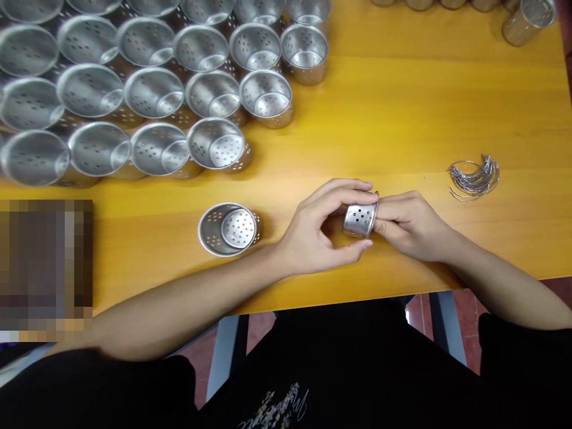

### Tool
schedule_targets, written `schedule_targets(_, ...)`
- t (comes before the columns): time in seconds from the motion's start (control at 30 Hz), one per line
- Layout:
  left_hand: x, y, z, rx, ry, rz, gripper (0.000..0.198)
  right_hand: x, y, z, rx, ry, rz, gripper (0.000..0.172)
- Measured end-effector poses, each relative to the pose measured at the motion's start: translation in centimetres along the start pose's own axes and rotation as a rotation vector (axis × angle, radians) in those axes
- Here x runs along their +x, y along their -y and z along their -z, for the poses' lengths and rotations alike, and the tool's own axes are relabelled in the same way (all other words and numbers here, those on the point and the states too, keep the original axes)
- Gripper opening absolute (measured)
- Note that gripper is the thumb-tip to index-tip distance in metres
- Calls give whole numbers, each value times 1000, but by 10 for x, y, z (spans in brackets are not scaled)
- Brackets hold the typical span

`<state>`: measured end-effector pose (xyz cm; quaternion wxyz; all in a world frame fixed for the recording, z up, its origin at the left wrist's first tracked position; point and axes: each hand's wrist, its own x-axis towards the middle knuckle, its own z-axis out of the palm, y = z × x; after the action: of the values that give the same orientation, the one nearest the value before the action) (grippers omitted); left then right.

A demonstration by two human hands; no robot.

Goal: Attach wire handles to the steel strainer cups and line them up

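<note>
A small perforated stainless-steel cup [359, 220] lies on its side in the air near the table's front edge. My left hand [319, 229] is curved around it, fingers along the top of the rim and thumb below. My right hand [409, 226] is closed at the cup's mouth; its fingertips reach inside the rim, so whatever they pinch is hidden. Left of my hands, another perforated cup [205, 232] stands with its open top facing up. To the right lies a small heap of thin curved metal wires [474, 177].
Rows of perforated metal cups [266, 95] fill the back left of the yellow wooden table [384, 113]. At the back right a single metal cup [521, 27] stands by a further row, cut off by the frame. A blurred-out block covers the left edge.
</note>
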<state>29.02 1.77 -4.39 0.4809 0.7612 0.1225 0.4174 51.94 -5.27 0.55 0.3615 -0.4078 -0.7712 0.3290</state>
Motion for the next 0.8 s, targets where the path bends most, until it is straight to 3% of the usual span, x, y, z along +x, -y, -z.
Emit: schedule_targets(0.8,-1,1,-1,-42,-7,-17,71,-1,0,3,2,19,21,38)
